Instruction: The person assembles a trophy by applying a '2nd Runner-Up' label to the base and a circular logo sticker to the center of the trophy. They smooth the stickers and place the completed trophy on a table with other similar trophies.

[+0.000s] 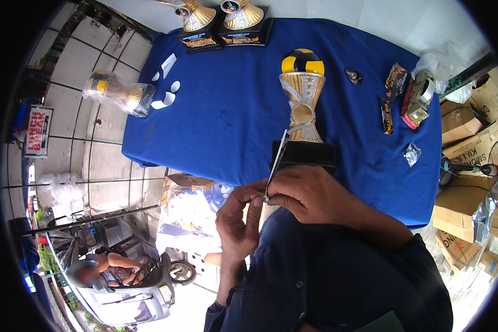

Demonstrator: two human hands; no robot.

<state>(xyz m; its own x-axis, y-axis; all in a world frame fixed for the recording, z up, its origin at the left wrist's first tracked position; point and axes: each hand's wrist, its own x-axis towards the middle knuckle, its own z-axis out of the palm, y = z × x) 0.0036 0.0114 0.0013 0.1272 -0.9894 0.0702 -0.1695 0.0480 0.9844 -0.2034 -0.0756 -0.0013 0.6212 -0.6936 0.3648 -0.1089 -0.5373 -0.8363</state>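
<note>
Both hands meet at the near edge of the blue-covered table, in front of a trophy. My right hand (312, 191) pinches a thin, stiff-looking label strip (277, 161), seen nearly edge-on and pointing away from me. At its near end, the closed fingers of my left hand (240, 218) grip the same strip. Just beyond stands or lies the gold and silver trophy (301, 91), topped by a yellow and black ball (303, 62). Its black base (321, 154) is partly hidden behind the strip and my right hand.
Two more trophies (199, 19) are at the table's far edge. White paper scraps (165, 99) and a plastic-wrapped trophy (119, 93) lie left. Printed labels (392, 102), a tape roll (423, 91) and a round emblem (353, 76) are right. Cardboard boxes (454, 213) stand beyond; a person sits on a vehicle, lower left.
</note>
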